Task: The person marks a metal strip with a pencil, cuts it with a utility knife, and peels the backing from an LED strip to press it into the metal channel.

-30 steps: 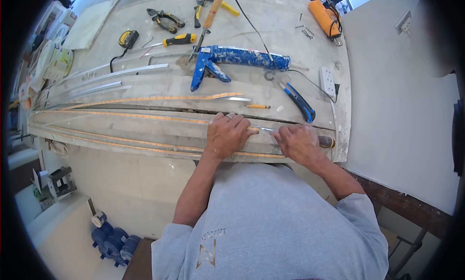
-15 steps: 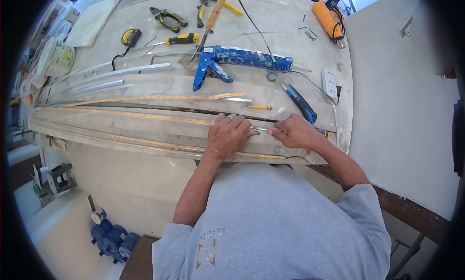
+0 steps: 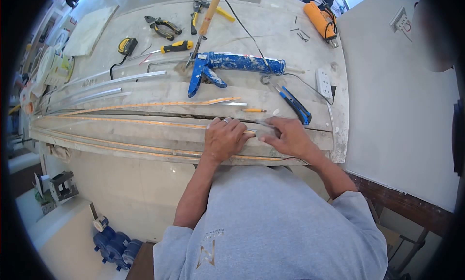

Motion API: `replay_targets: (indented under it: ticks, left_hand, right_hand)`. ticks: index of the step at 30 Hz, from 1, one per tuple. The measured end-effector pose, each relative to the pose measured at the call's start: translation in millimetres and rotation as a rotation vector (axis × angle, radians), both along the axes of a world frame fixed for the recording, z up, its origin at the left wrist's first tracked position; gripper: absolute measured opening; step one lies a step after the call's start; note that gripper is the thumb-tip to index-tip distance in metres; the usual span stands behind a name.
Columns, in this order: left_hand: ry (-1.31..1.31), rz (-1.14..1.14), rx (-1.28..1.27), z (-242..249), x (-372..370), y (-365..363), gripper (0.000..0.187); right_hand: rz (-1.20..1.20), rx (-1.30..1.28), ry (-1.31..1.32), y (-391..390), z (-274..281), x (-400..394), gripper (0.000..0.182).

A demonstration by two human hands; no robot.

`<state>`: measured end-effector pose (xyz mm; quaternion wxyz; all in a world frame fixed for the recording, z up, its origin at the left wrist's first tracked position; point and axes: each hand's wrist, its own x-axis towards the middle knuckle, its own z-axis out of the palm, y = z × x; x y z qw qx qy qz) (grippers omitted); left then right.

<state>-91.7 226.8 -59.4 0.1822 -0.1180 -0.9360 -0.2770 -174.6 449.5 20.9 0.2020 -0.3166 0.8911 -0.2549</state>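
Observation:
My left hand is closed over the end of an orange LED strip in a slim light channel, lying along the near side of the table. A short piece of the strip's end pokes out past the thumb. My right hand is just right of that end, its thumb and forefinger apart. Around the forefinger tip there is a pale smear that I cannot make out. Two more strips run along the front edge, one ending in thin wires. Beyond my hands lie a pencil and a blue utility knife.
A blue caulking gun lies mid-table. Behind it are pliers, a screwdriver, a tape measure and a wooden-handled tool. To the right are a power strip and an orange power tool. Metal channels lie left.
My right thumb and forefinger have parted and moved slightly away from the strip's end, which they were pinching near. My left hand keeps its hold. The view has shifted slightly.

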Motion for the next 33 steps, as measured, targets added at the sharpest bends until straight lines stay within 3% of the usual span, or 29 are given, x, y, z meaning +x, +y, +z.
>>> replay_targets:
  ticks: [2, 6, 18, 29, 33]
  left_hand:
    - [0.019, 0.007, -0.009, 2, 0, -1, 0.027]
    - [0.0, 0.003, 0.041, 1, 1, -2, 0.024]
    - [-0.033, -0.015, 0.014, -2, 2, -5, 0.02]
    - [-0.006, -0.018, 0.019, -2, 3, -5, 0.018]
    - [0.048, -0.004, 0.031, -5, 1, -4, 0.021]
  right_hand:
    - [0.008, -0.262, 0.062, -9, -13, 9, 0.021]
    - [0.109, -0.28, 0.235, -14, -29, 17, 0.021]
    - [0.108, -0.15, 0.377, -25, -30, 36, 0.013]
    - [0.155, 0.1, 0.303, -35, -21, 30, 0.035]
    - [0.193, 0.17, 0.234, -45, -9, 17, 0.033]
